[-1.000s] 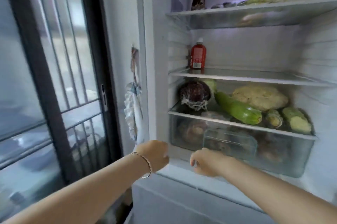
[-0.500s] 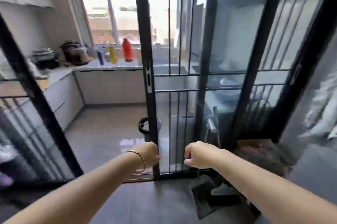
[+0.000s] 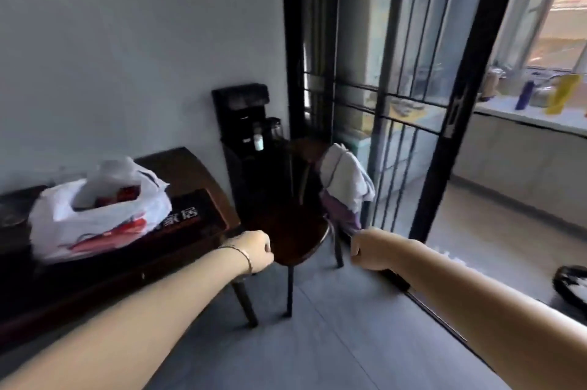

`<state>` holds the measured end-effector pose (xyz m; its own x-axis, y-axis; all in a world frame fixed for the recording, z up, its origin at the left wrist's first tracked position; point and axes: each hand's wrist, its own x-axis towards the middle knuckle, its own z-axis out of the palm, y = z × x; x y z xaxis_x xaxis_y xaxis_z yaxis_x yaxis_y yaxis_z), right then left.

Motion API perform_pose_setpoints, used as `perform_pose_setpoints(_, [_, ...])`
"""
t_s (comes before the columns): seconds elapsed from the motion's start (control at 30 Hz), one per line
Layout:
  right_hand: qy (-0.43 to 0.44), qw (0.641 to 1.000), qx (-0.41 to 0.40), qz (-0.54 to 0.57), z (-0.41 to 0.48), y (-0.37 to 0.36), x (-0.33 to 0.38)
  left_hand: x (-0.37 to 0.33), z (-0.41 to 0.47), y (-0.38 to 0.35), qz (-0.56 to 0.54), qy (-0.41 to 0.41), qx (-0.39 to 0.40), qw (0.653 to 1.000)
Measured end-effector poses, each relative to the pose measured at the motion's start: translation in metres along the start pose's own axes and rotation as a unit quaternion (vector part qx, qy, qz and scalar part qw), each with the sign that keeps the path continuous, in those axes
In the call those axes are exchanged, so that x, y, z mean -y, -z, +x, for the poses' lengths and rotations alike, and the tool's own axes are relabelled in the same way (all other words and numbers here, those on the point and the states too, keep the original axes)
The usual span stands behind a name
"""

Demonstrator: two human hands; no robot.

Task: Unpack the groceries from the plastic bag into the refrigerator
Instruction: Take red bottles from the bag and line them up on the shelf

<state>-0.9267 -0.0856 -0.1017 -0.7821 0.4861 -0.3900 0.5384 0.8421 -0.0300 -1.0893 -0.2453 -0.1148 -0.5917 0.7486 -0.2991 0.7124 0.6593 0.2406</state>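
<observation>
The white plastic bag [image 3: 95, 218], printed in red, sits at about nine o'clock in the view, slumped on a dark wooden table [image 3: 190, 173]. Its mouth gapes upward, and red groceries [image 3: 127, 194] show inside toward its one o'clock side.

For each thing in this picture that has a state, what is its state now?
plastic bag: on the table, mouth open, red items inside.
left hand: fingers curled, holding nothing.
right hand: fingers curled, holding nothing.
chair: upright, cloths draped over its back.
sliding door: appears open.
</observation>
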Motion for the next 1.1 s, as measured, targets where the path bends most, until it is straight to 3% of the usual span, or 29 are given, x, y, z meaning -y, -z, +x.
perform_pose_setpoints(0.1, [0.076,0.997,-0.008,-0.026,0.062,0.031,0.083,0.095,0.001,0.033,-0.048,0.071,-0.037,0.996])
perform_pose_setpoints(0.27, [0.193,0.980,-0.011,-0.048,0.140,0.063,0.202,0.221,-0.002,0.062,-0.038,0.164,-0.085,0.982])
perform_pose_setpoints(0.67, [0.335,0.939,-0.018,-0.078,0.364,0.096,0.380,0.418,0.099,0.098,-0.132,0.301,-0.176,0.928])
perform_pose_setpoints(0.77, [0.385,0.917,-0.063,-0.084,0.424,0.114,0.429,0.458,0.134,0.117,-0.144,0.302,-0.209,0.919])
perform_pose_setpoints(0.9, [0.446,0.864,-0.171,-0.159,0.489,0.118,0.494,0.505,0.170,0.133,-0.105,0.263,-0.221,0.933])
perform_pose_setpoints(1.03, [0.450,0.848,-0.126,-0.251,0.536,0.098,0.534,0.540,0.200,0.126,-0.087,0.218,-0.182,0.955])
perform_pose_setpoints(1.1, [0.413,0.860,-0.111,-0.280,0.557,0.092,0.537,0.553,0.215,0.119,-0.102,0.185,-0.158,0.965])
